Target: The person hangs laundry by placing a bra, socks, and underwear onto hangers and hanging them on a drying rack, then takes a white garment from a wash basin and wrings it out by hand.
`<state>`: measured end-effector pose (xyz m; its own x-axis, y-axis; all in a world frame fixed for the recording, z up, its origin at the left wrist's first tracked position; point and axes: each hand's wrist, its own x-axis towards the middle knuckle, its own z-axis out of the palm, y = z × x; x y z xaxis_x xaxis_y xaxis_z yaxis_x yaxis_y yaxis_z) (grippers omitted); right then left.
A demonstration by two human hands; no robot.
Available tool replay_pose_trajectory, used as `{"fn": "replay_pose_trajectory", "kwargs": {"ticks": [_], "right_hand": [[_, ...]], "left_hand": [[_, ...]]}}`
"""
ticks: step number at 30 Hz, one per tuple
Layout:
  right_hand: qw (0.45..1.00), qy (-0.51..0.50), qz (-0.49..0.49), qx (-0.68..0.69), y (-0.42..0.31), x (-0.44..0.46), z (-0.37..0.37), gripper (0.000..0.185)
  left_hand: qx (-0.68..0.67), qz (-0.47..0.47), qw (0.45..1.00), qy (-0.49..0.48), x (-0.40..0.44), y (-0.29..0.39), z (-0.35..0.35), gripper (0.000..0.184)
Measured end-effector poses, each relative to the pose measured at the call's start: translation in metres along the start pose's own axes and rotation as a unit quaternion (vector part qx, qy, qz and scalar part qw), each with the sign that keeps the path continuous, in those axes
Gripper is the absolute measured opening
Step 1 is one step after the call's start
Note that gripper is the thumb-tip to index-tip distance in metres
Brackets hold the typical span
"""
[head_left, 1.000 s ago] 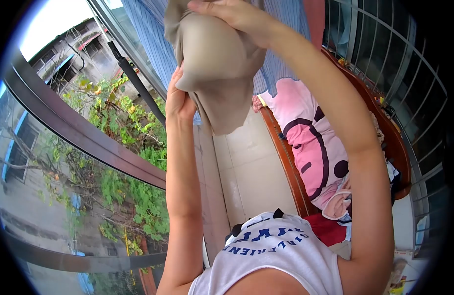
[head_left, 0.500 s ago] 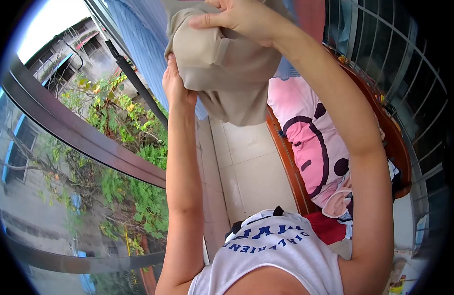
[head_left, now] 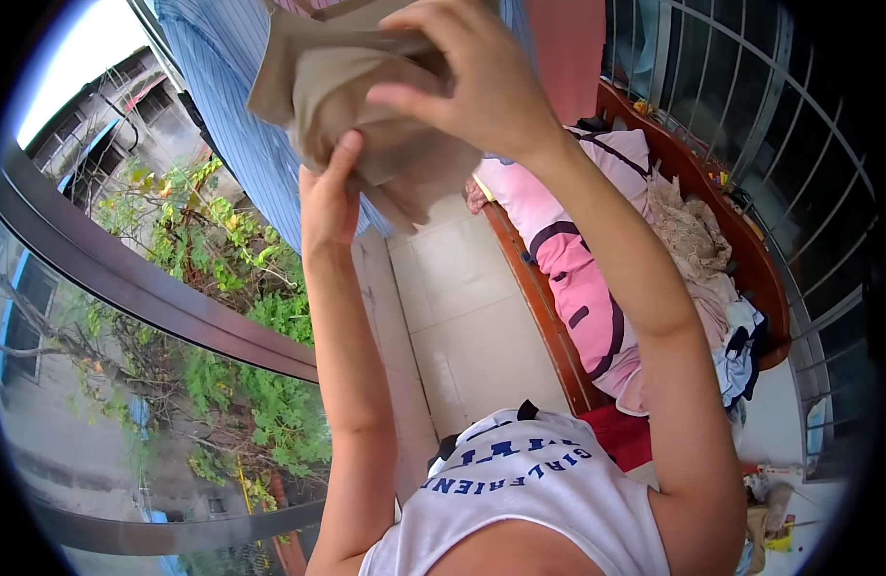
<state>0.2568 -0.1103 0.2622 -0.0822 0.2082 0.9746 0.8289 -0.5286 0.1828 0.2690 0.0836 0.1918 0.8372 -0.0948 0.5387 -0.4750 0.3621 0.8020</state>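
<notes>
Beyond the left fingers (head_left: pixel 344 161) hangs a striped curtain (head_left: pixel 217 106); lower and right of the right fingers (head_left: pixel 445 24), a pink cushion (head_left: pixel 582 312). Between them, the beige cloth (head_left: pixel 337 86), smooth and rumpled, looks light, limp, best taken by its edges. Left fingers pinch its lower side; right ones are spread, contact unclear.

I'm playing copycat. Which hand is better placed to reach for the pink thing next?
Probably the right hand: it's nearer the pink thing and its fingers look spread, while the left hand pinches the beige cloth.
</notes>
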Motion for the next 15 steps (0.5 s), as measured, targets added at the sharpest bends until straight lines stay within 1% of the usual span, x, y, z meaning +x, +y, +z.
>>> {"fn": "replay_pose_trajectory", "kwargs": {"ticks": [1,2,3,4,5,7,8,9,10,11,12,14,15], "right_hand": [[0.995,0.058,0.071,0.037,0.010,-0.008,0.001,0.037],[0.981,0.116,0.140,0.074,0.021,-0.015,0.001,0.038],[0.951,0.150,0.247,0.110,0.037,-0.022,-0.001,0.039],[0.907,0.181,0.352,0.145,0.054,-0.029,-0.002,0.042],[0.906,0.181,0.353,0.146,0.072,-0.039,0.002,0.042],[0.884,0.110,0.430,0.150,0.096,-0.060,0.014,0.063],[0.884,0.112,0.429,0.149,0.099,-0.073,0.021,0.063],[0.855,0.024,0.469,0.219,0.100,-0.084,0.027,0.068],[0.815,-0.064,0.500,0.285,0.084,-0.074,0.025,0.074],[0.742,-0.070,0.512,0.427,0.061,-0.073,0.014,0.067],[0.743,-0.070,0.510,0.428,0.054,-0.074,0.011,0.067],[0.708,-0.158,0.459,0.513,0.045,-0.075,0.010,0.066],[0.712,-0.148,0.434,0.531,0.032,-0.071,0.002,0.068]], "left_hand": [[-0.030,-0.016,0.998,0.043,0.001,0.002,0.001,0.051],[-0.060,-0.004,0.997,0.049,0.005,-0.001,-0.004,0.049],[-0.073,-0.020,0.995,0.065,0.008,-0.002,-0.011,0.048],[-0.086,-0.038,0.992,0.082,0.011,-0.003,-0.019,0.047],[-0.084,-0.039,0.992,0.082,0.012,-0.004,-0.023,0.047],[-0.154,-0.032,0.981,0.113,0.015,-0.007,-0.029,0.043],[-0.135,-0.019,0.985,0.102,0.017,-0.009,-0.031,0.044],[-0.114,-0.039,0.985,0.120,0.019,-0.011,-0.034,0.044],[-0.093,-0.058,0.984,0.137,0.020,-0.012,-0.037,0.044],[-0.094,-0.056,0.985,0.136,0.022,-0.014,-0.037,0.044],[-0.092,-0.049,0.984,0.143,0.023,-0.016,-0.035,0.044],[-0.089,-0.040,0.984,0.150,0.023,-0.016,-0.034,0.044],[-0.085,-0.028,0.985,0.145,0.020,-0.014,-0.033,0.043]]}}
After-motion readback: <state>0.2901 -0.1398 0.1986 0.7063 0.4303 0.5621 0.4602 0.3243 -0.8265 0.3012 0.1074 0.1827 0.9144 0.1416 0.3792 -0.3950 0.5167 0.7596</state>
